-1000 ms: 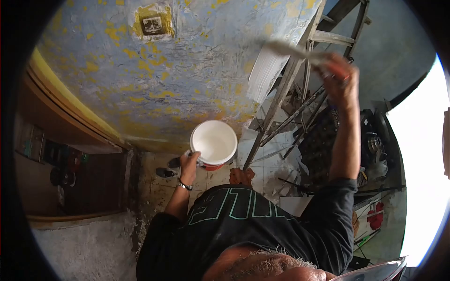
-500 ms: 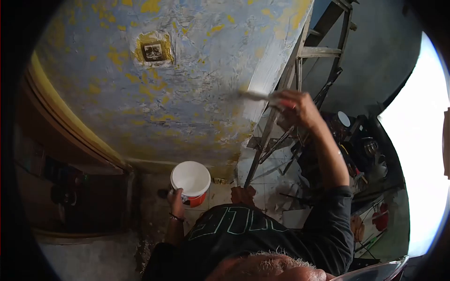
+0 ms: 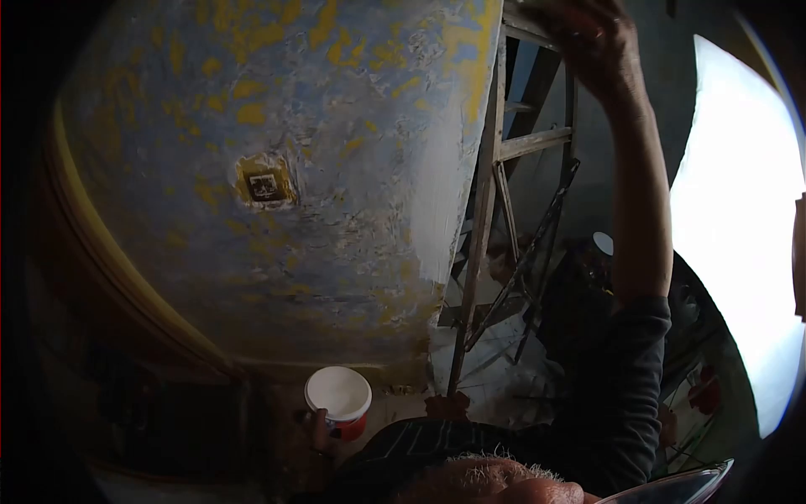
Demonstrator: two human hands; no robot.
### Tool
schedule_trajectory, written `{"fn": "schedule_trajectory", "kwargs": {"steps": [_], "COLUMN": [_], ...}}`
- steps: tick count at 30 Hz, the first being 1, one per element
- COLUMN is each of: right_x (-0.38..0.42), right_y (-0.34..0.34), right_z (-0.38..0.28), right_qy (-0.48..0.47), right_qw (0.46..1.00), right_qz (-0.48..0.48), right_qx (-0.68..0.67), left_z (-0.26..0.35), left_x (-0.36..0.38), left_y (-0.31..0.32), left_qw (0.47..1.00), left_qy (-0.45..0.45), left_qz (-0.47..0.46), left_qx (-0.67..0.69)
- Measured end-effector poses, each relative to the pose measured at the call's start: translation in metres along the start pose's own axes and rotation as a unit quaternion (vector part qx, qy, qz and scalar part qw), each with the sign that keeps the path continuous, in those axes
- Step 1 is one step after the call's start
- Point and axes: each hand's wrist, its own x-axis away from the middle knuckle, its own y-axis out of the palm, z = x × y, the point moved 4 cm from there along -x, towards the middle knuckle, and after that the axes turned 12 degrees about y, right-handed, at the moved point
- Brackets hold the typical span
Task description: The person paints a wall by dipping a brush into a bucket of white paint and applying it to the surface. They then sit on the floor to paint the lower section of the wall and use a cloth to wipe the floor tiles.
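A white bucket (image 3: 338, 393) with red on its lower side hangs in my left hand (image 3: 320, 430), whose fingers close on the rim. My right hand (image 3: 592, 42) is raised at the top edge, its fingers curled round a brush that is mostly dark and hard to make out. Behind the bucket stands a wall (image 3: 336, 227) with patchy blue-grey and yellow paint. A smooth white strip (image 3: 435, 202) runs along its right edge. An electrical box (image 3: 264, 188) is set into the wall.
A wooden ladder (image 3: 481, 218) stands right of the wall edge. Dark clutter and a small white round object (image 3: 603, 244) lie farther right. A red item (image 3: 704, 391) is at the lower right. Bright light fills the far right, and a curved door frame (image 3: 126, 269) is at the left.
My right hand has moved up and right with the brush, away from the white strip. The view has tilted up, so wall and bucket sit lower, and the scene looks darker.
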Motion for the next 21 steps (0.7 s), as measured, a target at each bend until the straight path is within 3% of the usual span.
{"fn": "schedule_trajectory", "kwargs": {"steps": [1,3,4,5,7,8,14,17,19,20,21], "right_x": [0.006,0.046,0.049,0.063,0.096,0.118,0.222,0.204,0.165,0.141,0.114], "right_y": [0.005,0.027,0.029,0.031,0.028,0.026,0.002,0.004,0.008,0.014,0.018], "right_z": [-0.001,0.022,0.013,0.009,-0.009,-0.022,-0.095,-0.083,-0.057,-0.042,-0.025], "right_qy": [-0.027,0.061,0.017,0.038,0.039,0.033,0.082,0.107,0.161,0.122,0.172], "right_qw": [0.998,0.993,0.999,0.995,0.991,0.988,0.945,0.933,0.912,0.932,0.923], "right_qz": [-0.049,-0.098,-0.046,-0.087,-0.128,-0.150,-0.293,-0.299,-0.321,-0.282,-0.280], "right_qx": [0.035,-0.003,-0.011,-0.005,-0.006,-0.006,-0.117,-0.172,-0.200,-0.191,-0.201], "left_z": [0.004,0.021,0.027,0.032,0.047,0.054,0.063,0.048,0.035,0.032,0.032], "left_x": [-0.002,0.003,0.004,0.006,0.012,0.013,0.017,0.008,0.004,0.004,0.005], "left_y": [0.002,0.004,0.007,0.010,0.017,0.020,0.018,0.004,-0.003,-0.005,-0.006], "left_qw": [1.000,0.996,0.994,0.991,0.984,0.965,0.952,0.978,0.981,0.981,0.980], "left_qy": [0.010,0.031,0.033,0.034,0.033,0.023,0.038,0.043,0.018,0.016,0.013], "left_qz": [-0.010,-0.027,-0.019,-0.011,0.006,-0.067,-0.081,-0.048,-0.025,-0.019,-0.017], "left_qx": [-0.027,-0.079,-0.103,-0.127,-0.174,-0.252,-0.292,-0.197,-0.192,-0.191,-0.196]}}
